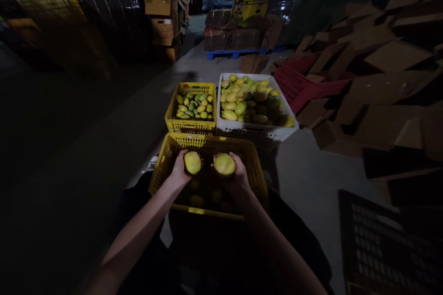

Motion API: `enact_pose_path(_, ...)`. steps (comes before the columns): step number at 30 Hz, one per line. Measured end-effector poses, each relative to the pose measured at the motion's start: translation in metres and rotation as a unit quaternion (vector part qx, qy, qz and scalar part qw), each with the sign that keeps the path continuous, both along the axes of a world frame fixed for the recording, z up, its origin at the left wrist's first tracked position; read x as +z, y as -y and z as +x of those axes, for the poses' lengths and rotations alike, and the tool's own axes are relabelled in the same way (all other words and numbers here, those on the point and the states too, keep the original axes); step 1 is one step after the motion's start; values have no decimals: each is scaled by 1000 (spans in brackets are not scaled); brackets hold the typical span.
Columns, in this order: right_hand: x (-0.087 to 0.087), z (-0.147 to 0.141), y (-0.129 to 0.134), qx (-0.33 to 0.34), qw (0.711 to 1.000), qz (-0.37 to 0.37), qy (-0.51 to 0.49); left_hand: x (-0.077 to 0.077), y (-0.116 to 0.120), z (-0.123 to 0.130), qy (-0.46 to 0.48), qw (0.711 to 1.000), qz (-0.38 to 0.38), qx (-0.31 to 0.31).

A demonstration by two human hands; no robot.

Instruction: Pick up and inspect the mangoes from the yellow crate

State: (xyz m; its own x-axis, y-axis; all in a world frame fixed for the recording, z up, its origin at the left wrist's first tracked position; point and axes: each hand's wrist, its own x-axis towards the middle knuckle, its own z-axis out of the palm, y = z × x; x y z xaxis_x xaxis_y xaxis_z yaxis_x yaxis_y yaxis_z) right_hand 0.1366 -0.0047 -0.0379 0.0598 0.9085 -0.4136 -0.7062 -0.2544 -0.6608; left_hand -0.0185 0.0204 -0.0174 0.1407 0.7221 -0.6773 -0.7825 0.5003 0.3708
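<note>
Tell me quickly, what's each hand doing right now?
Left hand: closed around a yellow-green mango, above the nearest yellow crate.
Right hand: closed around another mango, above the same crate.

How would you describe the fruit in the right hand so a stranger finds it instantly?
Start at the yellow crate nearest the camera, closer than the white crate. Over it, the right hand holds a yellow-green fruit. It is lit, unlike the shadowed fruits below, and looks wider than the fruit in the left hand.
</note>
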Motion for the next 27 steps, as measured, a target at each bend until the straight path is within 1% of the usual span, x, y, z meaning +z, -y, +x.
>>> enact_pose_path(1, 0, -1, 0, -6, 1000, -1, -6, 0, 0, 0, -7, 1000, 1, -6)
enact_pose_path(4, 1, -5, 3, -32, 999, 39, -14, 1, 0, 0, -18, 1000, 6, -8)
enact_pose_path(7, 3, -5, 7, -22, 998, 62, -15, 0, 0, -3, -24, 1000, -3, 1)
enact_pose_path(10, 7, -3, 6, 22, 999, 12, -33, -3, 0, -5, -28, 999, -15, 2)
enact_pose_path(12, 12, -1, 2, 55, 997, -38, -49, -6, -1, -6, -29, 999, -17, -10)
enact_pose_path(14, 15, -2, -1, 69, 994, -64, -51, -7, -2, -5, -31, 999, -14, -27)
enact_pose_path(20, 15, -7, -7, 89, 992, -81, -24, -8, -4, 0, -28, 999, -25, -28)
enact_pose_path(23, 15, -6, -6, 101, 990, -96, -19, -6, -4, -1, -15, 998, -26, -52)
enact_pose_path(25, 15, -5, -5, 111, 989, -91, -22, -5, -3, -2, -7, 997, -25, -69)
enact_pose_path(27, 15, -3, -4, 120, 989, -85, -26, -4, -3, -3, -3, 997, -23, -72)
